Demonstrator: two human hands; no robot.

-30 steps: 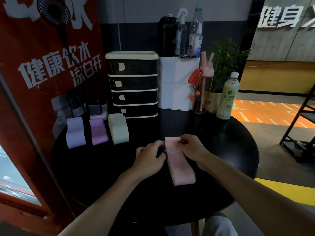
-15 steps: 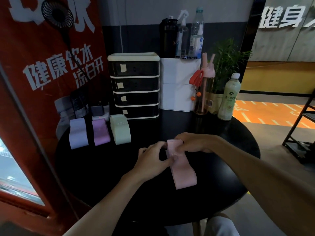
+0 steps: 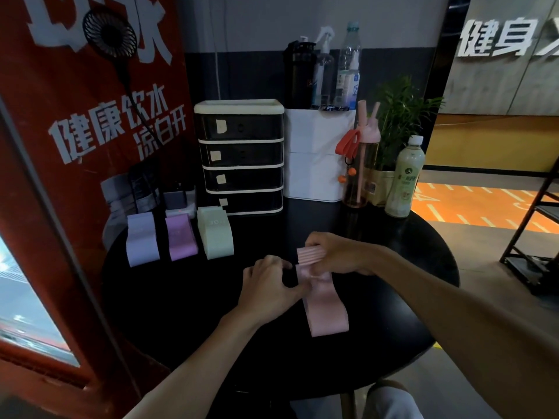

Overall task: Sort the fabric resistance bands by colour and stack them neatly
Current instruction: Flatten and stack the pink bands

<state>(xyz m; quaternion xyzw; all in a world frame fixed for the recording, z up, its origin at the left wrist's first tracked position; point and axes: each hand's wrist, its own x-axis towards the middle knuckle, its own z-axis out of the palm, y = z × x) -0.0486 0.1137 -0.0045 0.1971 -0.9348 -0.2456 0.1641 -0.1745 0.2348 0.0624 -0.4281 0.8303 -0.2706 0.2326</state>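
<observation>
A stack of pink bands [image 3: 326, 309] lies on the round black table [image 3: 181, 313], in the middle. My right hand [image 3: 335, 252] grips the far end of the stack, lifted so the layered edges show. My left hand [image 3: 266, 285] pinches the stack's left edge near the middle. Three other stacks stand in a row at the back left: lavender bands [image 3: 142, 238], purple bands [image 3: 181, 237] and pale green bands [image 3: 215, 232].
Behind the stacks stands a black drawer unit [image 3: 240, 155], with a white box [image 3: 317, 155] beside it holding bottles. A pink bottle [image 3: 361, 164], a plant [image 3: 399, 122] and a green drink bottle [image 3: 403, 179] stand at the back right. A red banner [image 3: 75, 131] flanks the left.
My right hand has curled over the far end of the pink stack and raised it off the table. My left hand has slid in against the stack's left edge.
</observation>
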